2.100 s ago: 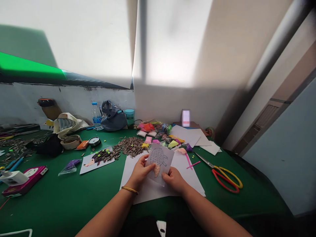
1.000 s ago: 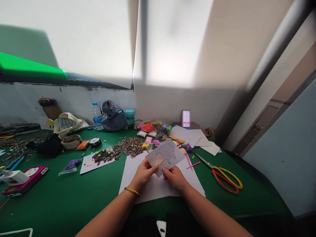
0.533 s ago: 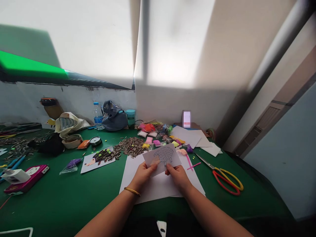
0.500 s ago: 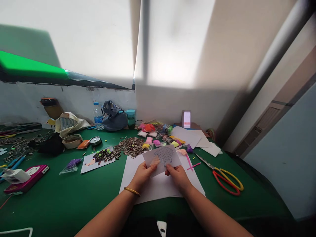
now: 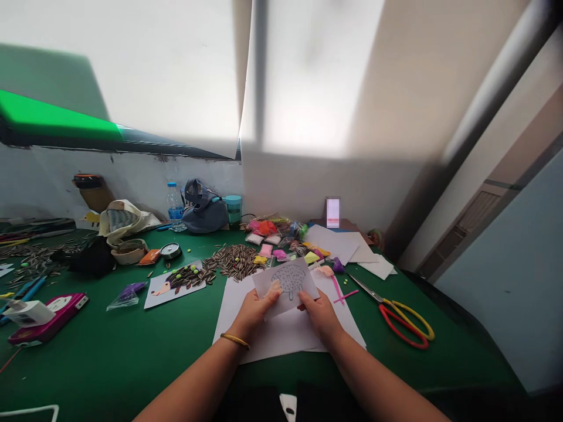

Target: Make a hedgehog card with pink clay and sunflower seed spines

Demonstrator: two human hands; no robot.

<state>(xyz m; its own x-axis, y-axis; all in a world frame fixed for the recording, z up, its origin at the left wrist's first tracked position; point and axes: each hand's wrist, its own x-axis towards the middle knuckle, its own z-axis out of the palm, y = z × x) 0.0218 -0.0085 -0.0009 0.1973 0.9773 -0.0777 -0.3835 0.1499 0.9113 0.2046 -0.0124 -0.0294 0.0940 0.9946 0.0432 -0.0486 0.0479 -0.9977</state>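
A small white card (image 5: 308, 285) with an animal outline drawn on it is held between my two hands, above larger white sheets (image 5: 281, 346). A pale peach patch covers the drawing's left end. My left hand (image 5: 259, 305) grips the card's left side, thumb on top; a gold bangle circles that wrist. On the lower right edge, my right hand (image 5: 319, 308) pinches the card between thumb and fingers. To the left lies a finished-looking hedgehog card (image 5: 169, 288) bearing sunflower seeds and green dots.
Large scissors (image 5: 396, 316) with red and yellow handles lie at right, beside pink strips (image 5: 345, 296). Behind are piled sunflower seeds (image 5: 240, 261), bags of coloured clay (image 5: 266, 249) and paper (image 5: 332, 243). A purple clay bag (image 5: 127, 295) and pink power strip (image 5: 48, 319) lie left.
The held card has tilted clockwise and shifted slightly left. My right thumb has moved a little to the right along its lower edge. Everything else looks unchanged.
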